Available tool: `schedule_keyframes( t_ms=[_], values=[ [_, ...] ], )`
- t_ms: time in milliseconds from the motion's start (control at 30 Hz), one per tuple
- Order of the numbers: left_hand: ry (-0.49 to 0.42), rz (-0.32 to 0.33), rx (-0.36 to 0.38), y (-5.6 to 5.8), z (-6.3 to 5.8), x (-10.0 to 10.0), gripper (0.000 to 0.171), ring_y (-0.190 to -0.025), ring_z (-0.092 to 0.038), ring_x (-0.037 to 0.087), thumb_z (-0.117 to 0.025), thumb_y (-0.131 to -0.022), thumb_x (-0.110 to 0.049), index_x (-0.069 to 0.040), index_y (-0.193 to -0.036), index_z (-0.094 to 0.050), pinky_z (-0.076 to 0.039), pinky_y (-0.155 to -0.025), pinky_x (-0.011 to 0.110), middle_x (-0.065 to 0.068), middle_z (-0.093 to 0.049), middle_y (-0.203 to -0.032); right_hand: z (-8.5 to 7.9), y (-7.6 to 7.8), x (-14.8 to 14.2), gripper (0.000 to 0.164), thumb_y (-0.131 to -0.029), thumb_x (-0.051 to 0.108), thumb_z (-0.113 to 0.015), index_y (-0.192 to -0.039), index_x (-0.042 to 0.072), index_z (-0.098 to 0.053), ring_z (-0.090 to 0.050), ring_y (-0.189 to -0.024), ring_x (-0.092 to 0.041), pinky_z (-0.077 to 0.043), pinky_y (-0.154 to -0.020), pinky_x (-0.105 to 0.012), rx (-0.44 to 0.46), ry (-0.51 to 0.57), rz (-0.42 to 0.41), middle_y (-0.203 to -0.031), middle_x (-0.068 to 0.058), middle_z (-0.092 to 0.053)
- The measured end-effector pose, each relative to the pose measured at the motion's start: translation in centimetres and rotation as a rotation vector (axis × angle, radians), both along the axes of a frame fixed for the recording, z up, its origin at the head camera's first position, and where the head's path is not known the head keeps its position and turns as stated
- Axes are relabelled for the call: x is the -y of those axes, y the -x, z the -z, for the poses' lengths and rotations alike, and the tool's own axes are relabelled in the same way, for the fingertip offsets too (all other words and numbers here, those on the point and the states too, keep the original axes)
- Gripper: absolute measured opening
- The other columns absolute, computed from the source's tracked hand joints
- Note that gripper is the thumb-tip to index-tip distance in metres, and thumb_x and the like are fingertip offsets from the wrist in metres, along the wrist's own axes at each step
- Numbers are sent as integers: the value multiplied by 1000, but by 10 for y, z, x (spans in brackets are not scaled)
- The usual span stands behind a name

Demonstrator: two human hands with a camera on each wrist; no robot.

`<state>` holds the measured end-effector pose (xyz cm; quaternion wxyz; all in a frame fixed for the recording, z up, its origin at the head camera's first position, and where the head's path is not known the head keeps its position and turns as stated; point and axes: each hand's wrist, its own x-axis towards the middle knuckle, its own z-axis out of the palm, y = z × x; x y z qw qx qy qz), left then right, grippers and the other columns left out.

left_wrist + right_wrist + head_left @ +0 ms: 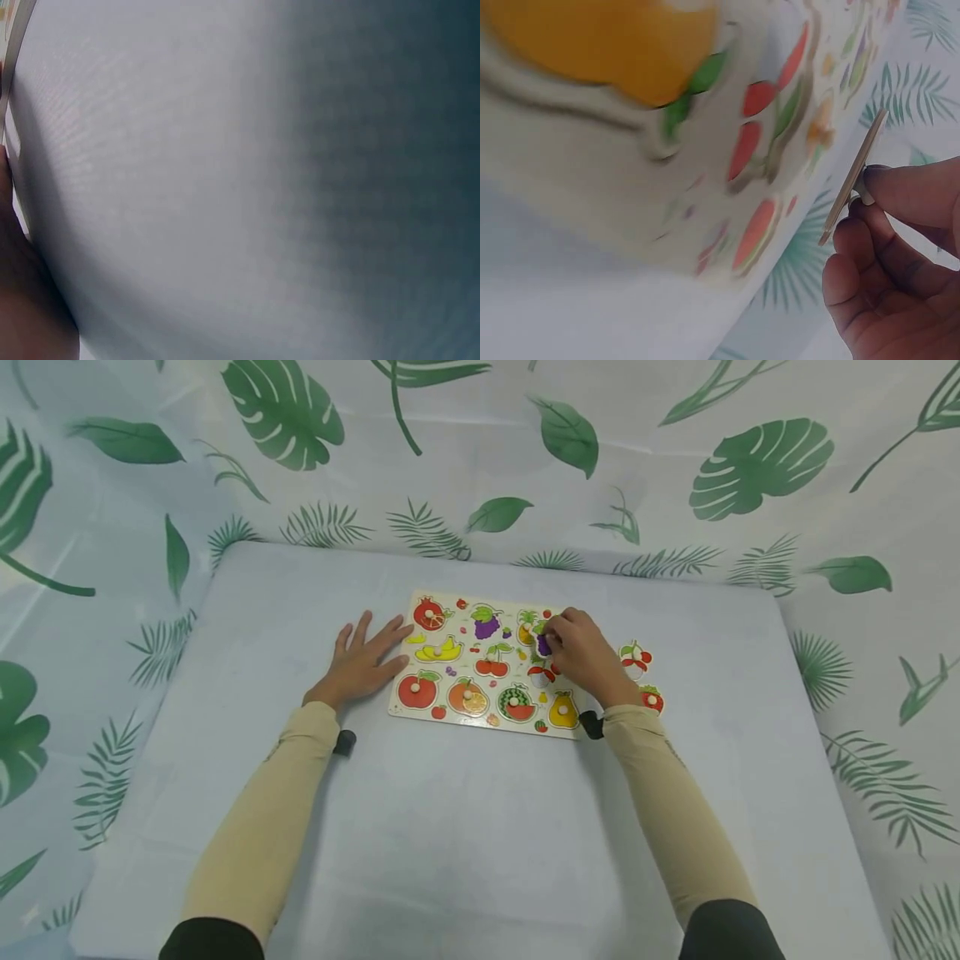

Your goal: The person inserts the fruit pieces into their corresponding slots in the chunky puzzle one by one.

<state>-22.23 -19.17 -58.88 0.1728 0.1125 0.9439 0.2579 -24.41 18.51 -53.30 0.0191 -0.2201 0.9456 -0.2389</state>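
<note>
A wooden fruit puzzle board (468,667) lies flat, with knobbed pieces such as an apple (414,692) and a watermelon (517,703) in it. Fingers spread, my left hand (358,667) rests at the board's left edge; its wrist view catches only a bit of that hand (34,307). Over the board's right part, my right hand (588,658) pinches a purple-and-green grape puzzle piece (542,642). From the right wrist, this piece (855,180) shows edge-on and tilted, its knob between thumb and finger of the hand (900,247), raised off the board.
Right of the board lie two loose pieces, a red-and-green one (635,661) and a strawberry (652,699), the latter partly behind my right wrist. A pale cloth covers the table (465,827). Behind it hangs a leaf-print curtain (645,410).
</note>
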Motion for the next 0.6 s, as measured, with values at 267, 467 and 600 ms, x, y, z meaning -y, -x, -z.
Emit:
schedule_keyframes(
  t_ms=[267,467,600],
  values=[
    [2,-8,6,0,0,2,68,-162,23,28,-49,-111,-49,-30,-172,-27,19,-125,51,-4,-9,-180,1,23,29,15,-105,-3,-60,-113,-6,-72,-57,-100,-34,-53,-91,-46,48,-40,-91,-109,-20,-64],
    [3,-7,10,0,-1,1,68,-162,23,28,-49,-111,-49,-28,-172,-27,19,-125,51,-5,-9,-180,-2,37,54,14,-105,-1,-61,-113,-4,-72,-58,-101,-34,-54,-93,-45,78,-99,-128,-108,-20,-64],
    [4,-8,14,0,-2,-1,67,-162,23,28,-49,-111,-48,-28,-172,-28,19,-126,51,-5,-9,-180,0,47,68,15,-106,1,-59,-115,-3,-71,-60,-104,-34,-54,-96,-45,95,-146,-144,-111,-19,-65]
  ],
)
